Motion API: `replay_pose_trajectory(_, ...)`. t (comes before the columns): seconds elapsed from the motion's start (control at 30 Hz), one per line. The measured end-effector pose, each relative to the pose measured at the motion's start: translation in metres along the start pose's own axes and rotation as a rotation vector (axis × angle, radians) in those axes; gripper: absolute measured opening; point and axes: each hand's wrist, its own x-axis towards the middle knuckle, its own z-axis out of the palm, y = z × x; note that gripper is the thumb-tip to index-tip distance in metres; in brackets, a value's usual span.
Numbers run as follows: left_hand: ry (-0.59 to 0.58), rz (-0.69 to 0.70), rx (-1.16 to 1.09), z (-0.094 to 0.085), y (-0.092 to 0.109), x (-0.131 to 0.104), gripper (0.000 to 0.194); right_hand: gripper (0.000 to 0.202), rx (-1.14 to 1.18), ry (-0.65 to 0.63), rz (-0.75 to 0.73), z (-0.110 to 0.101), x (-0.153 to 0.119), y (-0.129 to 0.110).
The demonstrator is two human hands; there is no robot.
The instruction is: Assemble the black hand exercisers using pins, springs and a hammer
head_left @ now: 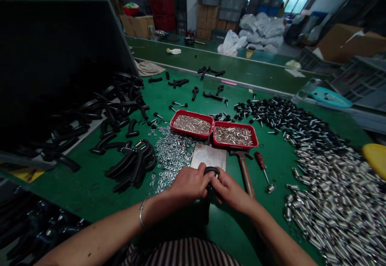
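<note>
My left hand (pixel 190 181) is closed around a curved black plastic handle (pixel 212 170), just in front of a square metal plate (pixel 208 156). The fingers of my right hand (pixel 226 186) press on the same handle from the other side, near a small shiny metal part (pixel 216 175) at its curved end. The handle's lower part points down towards me, partly hidden by my fingers. Right of the plate lies a hammer (pixel 245 171) with a wooden shaft. A red-handled screwdriver (pixel 261 164) rests beside it, its tip by a metal cylinder (pixel 270 188).
Two red trays (pixel 191 132) of small metal pieces stand behind the plate. Loose nuts (pixel 171 153) and stacked black handles (pixel 132 163) lie left. Black-headed bolts (pixel 280 115) and metal cylinders (pixel 340 205) cover the right. A large grey bin (pixel 120 29) of black handles tips open at left.
</note>
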Motion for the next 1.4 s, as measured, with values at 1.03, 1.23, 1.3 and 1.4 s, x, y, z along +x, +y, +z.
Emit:
replay_pose_trajectory(1.03, 0.199, 0.186, 0.263, -0.020, -0.018, 0.201, 0.022, 0.020, -1.137, 0.629, -0.341, -0.149, 0.104, -0.003)
replay_pose_trajectory(1.23, 0.307, 0.190, 0.247, -0.013, -0.022, 0.198, 0.020, 0.022, -0.350, 0.583, -0.247, -0.126, 0.035, 0.012)
replay_pose_trajectory(1.3, 0.308, 0.171, 0.213, -0.014, -0.021, 0.197, 0.019, 0.026, -0.145, 0.480, -0.127, -0.111, 0.019, 0.023)
replay_pose_trajectory(1.4, 0.363, 0.131, 0.014, -0.019, -0.019, 0.189, 0.013, 0.029, -0.008, 0.466, -0.061, -0.091, 0.014, 0.036)
